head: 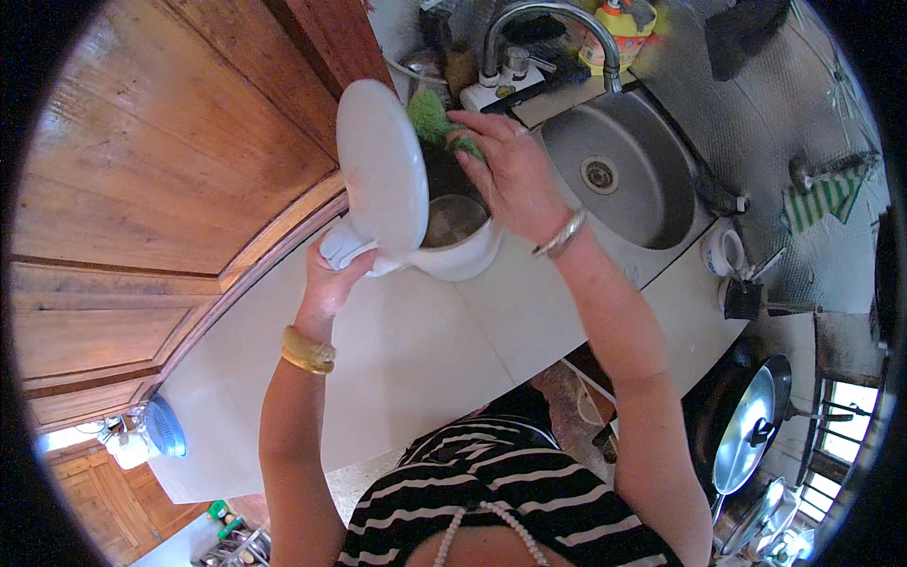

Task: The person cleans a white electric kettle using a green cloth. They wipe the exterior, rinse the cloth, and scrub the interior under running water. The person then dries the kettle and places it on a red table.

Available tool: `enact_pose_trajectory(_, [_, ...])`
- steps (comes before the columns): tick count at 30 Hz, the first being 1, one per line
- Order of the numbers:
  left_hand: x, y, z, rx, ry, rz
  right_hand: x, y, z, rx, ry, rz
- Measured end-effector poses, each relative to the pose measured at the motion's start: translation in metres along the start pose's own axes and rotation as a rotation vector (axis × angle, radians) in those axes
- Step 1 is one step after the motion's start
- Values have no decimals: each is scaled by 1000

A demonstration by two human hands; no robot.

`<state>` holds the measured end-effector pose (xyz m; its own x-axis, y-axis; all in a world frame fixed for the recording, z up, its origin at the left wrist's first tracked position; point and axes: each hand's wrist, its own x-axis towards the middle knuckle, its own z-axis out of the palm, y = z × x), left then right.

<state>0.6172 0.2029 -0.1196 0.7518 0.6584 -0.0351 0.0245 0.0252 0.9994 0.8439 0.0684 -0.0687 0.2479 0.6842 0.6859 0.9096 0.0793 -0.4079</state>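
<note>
My left hand (pixel 336 273) grips the white handle (pixel 344 244) at the side of a white pot (pixel 464 259) on the pale counter. The pot's white lid (pixel 382 166) stands tilted up above that handle, leaving the dark inside partly in view. Over the far side of the pot, my right hand (pixel 506 166) holds a green scrubbing cloth or pad (pixel 429 117) between thumb and fingers, close to the lid's upper right edge. A bracelet circles each wrist.
Right of the pot lies a steel sink (pixel 638 177) under a curved faucet (pixel 553 10), with a yellow bottle (pixel 616 39) behind. A wooden cabinet (pixel 163 156) borders the counter's left. A white cup (pixel 723 251) and a wok with a glass lid (pixel 744 425) are at right.
</note>
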Motion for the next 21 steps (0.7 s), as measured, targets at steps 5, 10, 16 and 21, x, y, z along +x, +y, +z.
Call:
enact_pose_trajectory(5, [4,-14,14,-109,202,62,18,10,2,124,-117,287])
enact_pose_trajectory(10, [1,-11,37,-119,298,50,-55,-57,18,318,308,378])
enact_pose_trajectory(16, [-3,11,75,-218,424,161,-88,-92,40,-114,-24,117])
enact_pose_trajectory(21, [-33,32,63,-370,301,28,-106,-81,30,-249,-220,-69])
